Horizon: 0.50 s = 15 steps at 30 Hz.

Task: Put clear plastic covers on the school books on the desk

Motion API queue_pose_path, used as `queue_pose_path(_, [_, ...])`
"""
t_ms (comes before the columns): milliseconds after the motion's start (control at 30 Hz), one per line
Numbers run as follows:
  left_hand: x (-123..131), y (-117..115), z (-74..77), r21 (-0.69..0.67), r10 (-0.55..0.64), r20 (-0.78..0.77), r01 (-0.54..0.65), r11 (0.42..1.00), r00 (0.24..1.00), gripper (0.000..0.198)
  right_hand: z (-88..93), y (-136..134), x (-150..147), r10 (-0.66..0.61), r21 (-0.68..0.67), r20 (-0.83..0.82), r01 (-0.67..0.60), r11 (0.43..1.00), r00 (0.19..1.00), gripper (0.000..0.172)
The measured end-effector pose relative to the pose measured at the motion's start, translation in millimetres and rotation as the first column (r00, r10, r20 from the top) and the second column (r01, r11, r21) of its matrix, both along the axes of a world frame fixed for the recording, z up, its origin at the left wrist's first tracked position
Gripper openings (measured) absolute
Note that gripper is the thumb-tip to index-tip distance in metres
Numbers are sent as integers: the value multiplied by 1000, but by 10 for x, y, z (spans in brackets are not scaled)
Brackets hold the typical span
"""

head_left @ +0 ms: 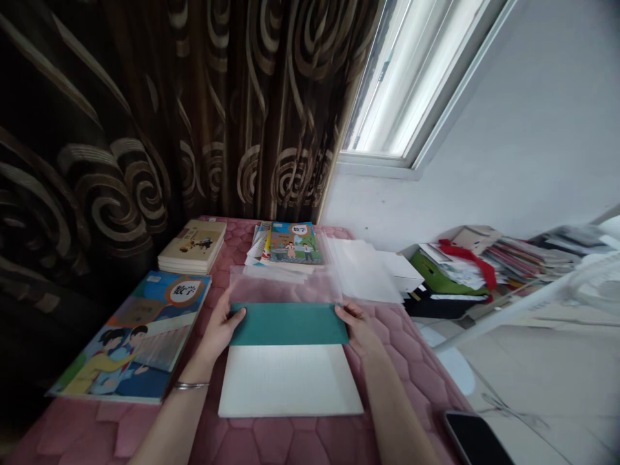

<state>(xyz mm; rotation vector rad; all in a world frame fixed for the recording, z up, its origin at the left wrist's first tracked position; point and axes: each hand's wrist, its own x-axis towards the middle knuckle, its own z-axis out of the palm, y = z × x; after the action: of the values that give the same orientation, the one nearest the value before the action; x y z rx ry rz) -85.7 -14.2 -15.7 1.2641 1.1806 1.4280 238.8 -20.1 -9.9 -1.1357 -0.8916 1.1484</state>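
Observation:
A book with a green cover (pixel 289 324) and white pages (pixel 290 381) lies in front of me on the pink quilted surface (pixel 290 442). A clear plastic sleeve (pixel 283 284) extends beyond the green cover's far edge. My left hand (pixel 224 323) grips the left edge of the green cover and sleeve, its thumb on top. At the right edge, my right hand (pixel 357 326) pinches them the same way. The fingers beneath are hidden. The green part covers only the far portion of the white pages.
Blue picture-covered textbooks (pixel 140 336) lie at left, below a stack of tan books (pixel 192 245). Another blue textbook (pixel 293 244) rests on papers at the back, beside clear sheets (pixel 361 271). A phone (pixel 477 439) sits at front right. A white fan (pixel 586 271) stands at right.

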Motion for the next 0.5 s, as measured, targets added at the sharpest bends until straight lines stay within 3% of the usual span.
queue_pose_path(200, [35, 5, 40, -6, -14, 10, 14, 1000, 1000, 77, 87, -49, -33, 29, -3, 13, -29, 1000, 1000, 34])
queue_pose_path(367, [72, -5, 95, 17, 21, -18, -21, 1000, 1000, 66, 108, -40, -33, 70, 1, 201, -72, 997, 977, 33])
queue_pose_path(500, [66, -55, 170, 23, 33, -32, -33, 999, 999, 61, 29, 13, -28, 31, 22, 258, -38, 999, 966, 37])
